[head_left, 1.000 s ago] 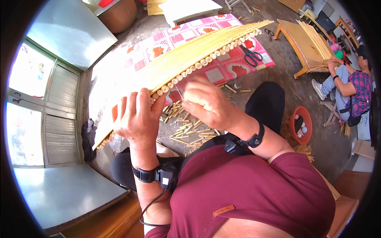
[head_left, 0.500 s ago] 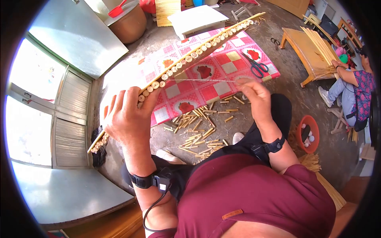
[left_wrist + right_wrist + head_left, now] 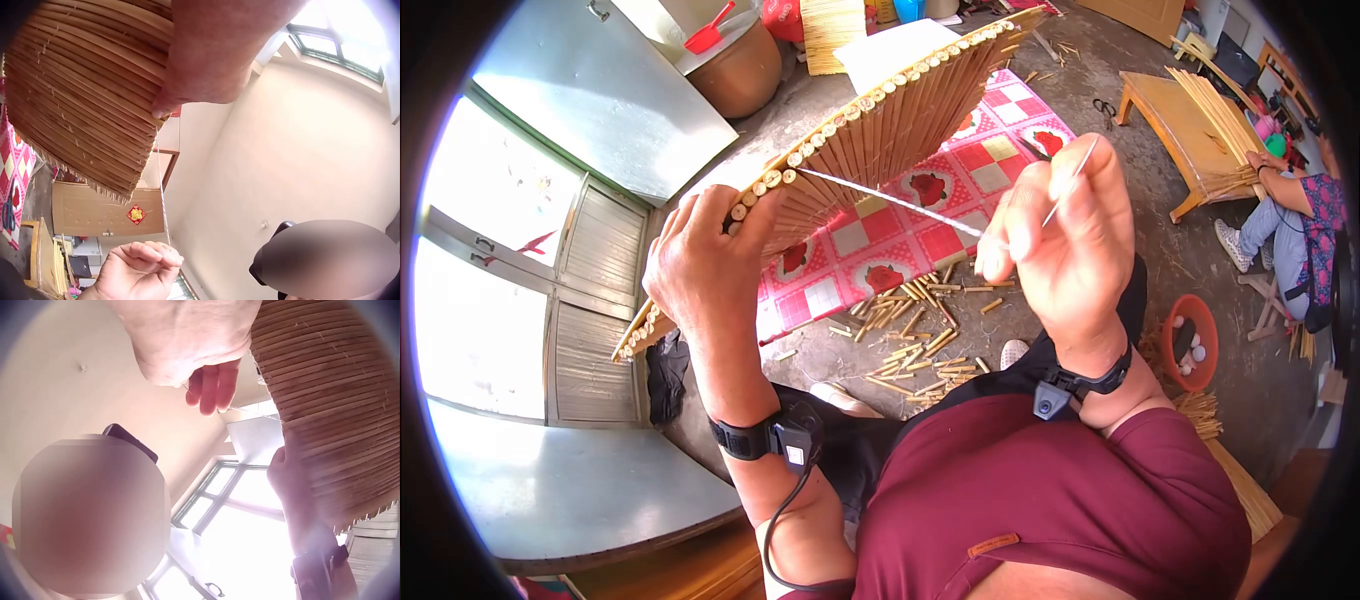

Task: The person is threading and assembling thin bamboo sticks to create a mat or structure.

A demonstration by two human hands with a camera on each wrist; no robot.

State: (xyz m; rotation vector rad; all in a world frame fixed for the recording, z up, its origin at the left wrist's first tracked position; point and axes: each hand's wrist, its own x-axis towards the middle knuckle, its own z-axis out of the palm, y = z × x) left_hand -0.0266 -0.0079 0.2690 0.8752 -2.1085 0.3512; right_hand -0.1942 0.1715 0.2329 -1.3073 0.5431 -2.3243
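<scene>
A mat of slim stalks (image 3: 900, 125) is tilted up over the table, its cut round ends lined along the edge. My left hand (image 3: 705, 260) grips that edge, thumb on the underside and fingers over the top. From the edge near this thumb, a white thread (image 3: 890, 198) runs taut to my right hand (image 3: 1072, 240), raised to the right of the mat. Between its thumb and fingers my right hand pinches a thin needle (image 3: 1068, 182). The left wrist view shows the mat's ribbed underside (image 3: 87, 94) and the thread (image 3: 162, 194) stretched down to the right hand.
A pink checked cloth (image 3: 945, 225) covers the table below. Scissors (image 3: 9, 212) lie on it. Several cut stalk pieces (image 3: 915, 350) litter the floor. An orange basket (image 3: 1190, 340) stands right, and another person (image 3: 1305, 240) sits by a low wooden table (image 3: 1175, 130).
My right hand has gone from the mat's edge out to the right, then up, drawing the thread out. The mat has tipped up, showing its underside; my left hand keeps its grip.
</scene>
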